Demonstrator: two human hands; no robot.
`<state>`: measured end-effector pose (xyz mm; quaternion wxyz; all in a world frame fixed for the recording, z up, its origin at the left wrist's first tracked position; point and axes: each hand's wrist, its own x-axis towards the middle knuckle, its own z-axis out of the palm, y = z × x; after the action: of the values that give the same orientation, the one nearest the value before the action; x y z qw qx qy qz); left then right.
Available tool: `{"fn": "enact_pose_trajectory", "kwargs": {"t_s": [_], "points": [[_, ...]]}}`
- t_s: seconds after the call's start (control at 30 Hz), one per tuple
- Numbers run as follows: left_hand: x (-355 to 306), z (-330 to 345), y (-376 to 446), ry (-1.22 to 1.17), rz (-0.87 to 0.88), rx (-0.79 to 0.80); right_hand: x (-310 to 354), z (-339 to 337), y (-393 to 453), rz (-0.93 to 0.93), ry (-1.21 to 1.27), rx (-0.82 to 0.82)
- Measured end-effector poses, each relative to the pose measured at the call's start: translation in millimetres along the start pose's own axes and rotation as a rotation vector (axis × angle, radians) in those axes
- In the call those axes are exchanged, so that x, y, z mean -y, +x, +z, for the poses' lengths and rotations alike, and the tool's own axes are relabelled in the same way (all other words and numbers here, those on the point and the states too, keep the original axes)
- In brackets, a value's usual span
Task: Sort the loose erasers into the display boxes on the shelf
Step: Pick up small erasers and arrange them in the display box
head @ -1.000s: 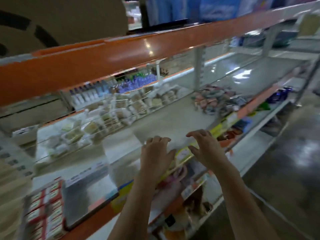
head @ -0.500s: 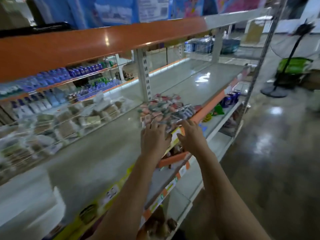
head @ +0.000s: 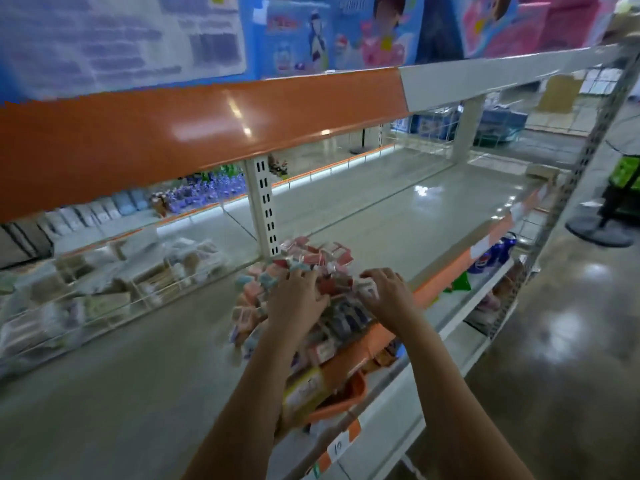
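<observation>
Both hands lie on the heap of loose erasers (head: 311,261) — the left hand (head: 298,299) spread flat on top with fingers relaxed, the right hand (head: 388,296) beside it with fingertips curled onto a small white eraser (head: 369,285), though blur hides whether it truly pinches it. The heap sits on the shelf (head: 138,375) near its front edge. Well off to the left of the left hand stand the clear display boxes (head: 104,289) — their contents pale and blurred.
</observation>
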<state>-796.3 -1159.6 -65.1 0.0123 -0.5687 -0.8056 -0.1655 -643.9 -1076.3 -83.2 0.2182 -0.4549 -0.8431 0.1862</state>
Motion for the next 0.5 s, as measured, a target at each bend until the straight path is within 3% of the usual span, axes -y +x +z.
{"fn": "enact_pose_trajectory", "kwargs": {"t_s": [0.23, 0.5], "points": [[-8.1, 20.8, 28.7, 0.087, -0.244, -0.08, -24.1, 8.9, 69.7, -0.217, -0.009, 0.227], [-46.0, 29.0, 37.7, 0.173, -0.525, 0.147, -34.7, 19.2, 97.0, -0.41, 0.103, 0.315]]}}
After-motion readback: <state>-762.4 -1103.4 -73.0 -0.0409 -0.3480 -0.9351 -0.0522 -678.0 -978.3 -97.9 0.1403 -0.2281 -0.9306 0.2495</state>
